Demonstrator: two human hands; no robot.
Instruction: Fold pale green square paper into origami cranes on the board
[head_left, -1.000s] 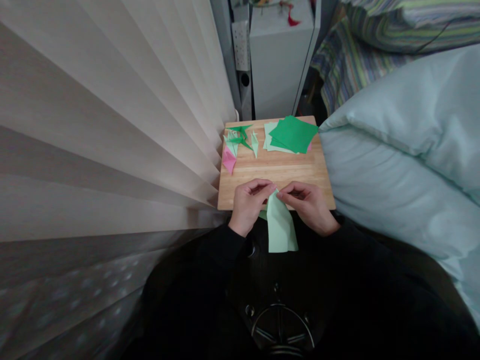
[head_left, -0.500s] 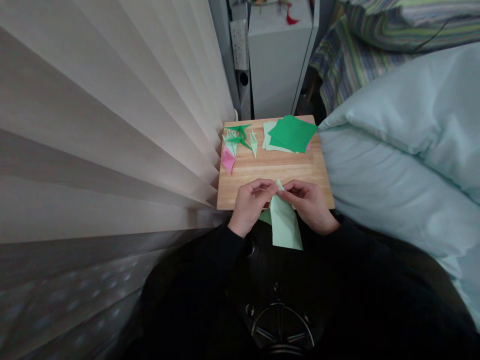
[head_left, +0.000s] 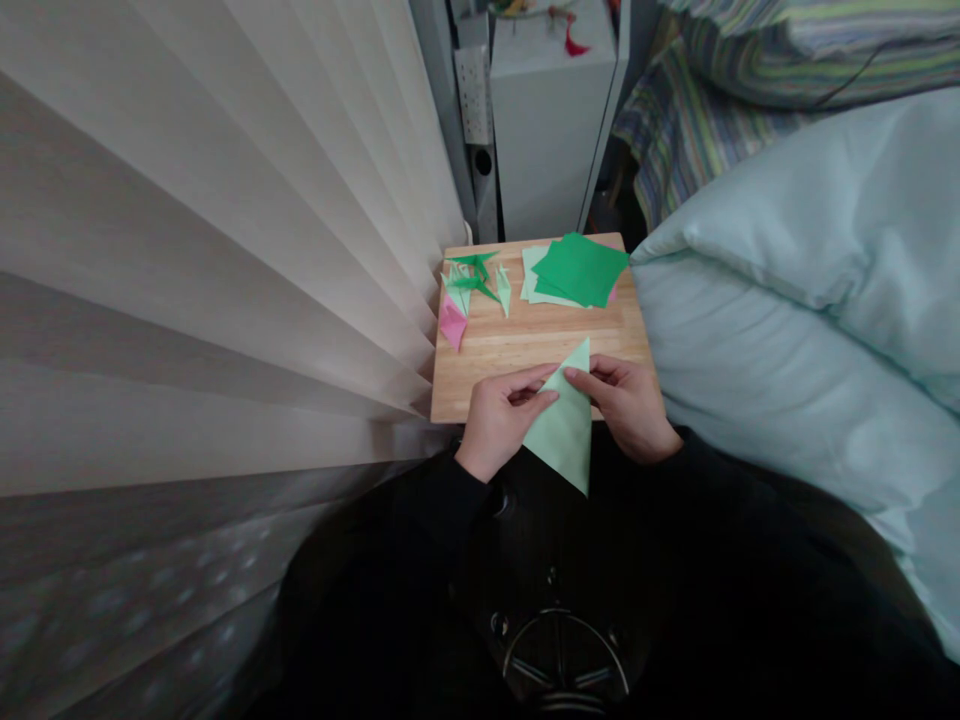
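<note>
A light green sheet of origami paper (head_left: pixel 564 432), folded into a triangle, is held up over the near edge of the wooden board (head_left: pixel 517 345). My left hand (head_left: pixel 498 415) pinches its left side between thumb and fingers. My right hand (head_left: pixel 631 400) grips the upper right part, thumb on the near face and fingers behind. One tip of the paper points up and away from me, another hangs down toward my lap. The fingers behind the sheet are partly hidden.
Folded paper cranes in green (head_left: pixel 476 275), light green (head_left: pixel 503 291) and pink (head_left: pixel 453 322) sit at the board's far left. A stack of green paper (head_left: pixel 581 270) lies at the far right. A pleated curtain (head_left: pixel 337 250) borders the left, a pale blue quilt (head_left: pixel 765 330) the right.
The paper has opened out from a narrow hanging strip to a flat triangle facing me. Both hands still grip it, with the right thumb now on its near face.
</note>
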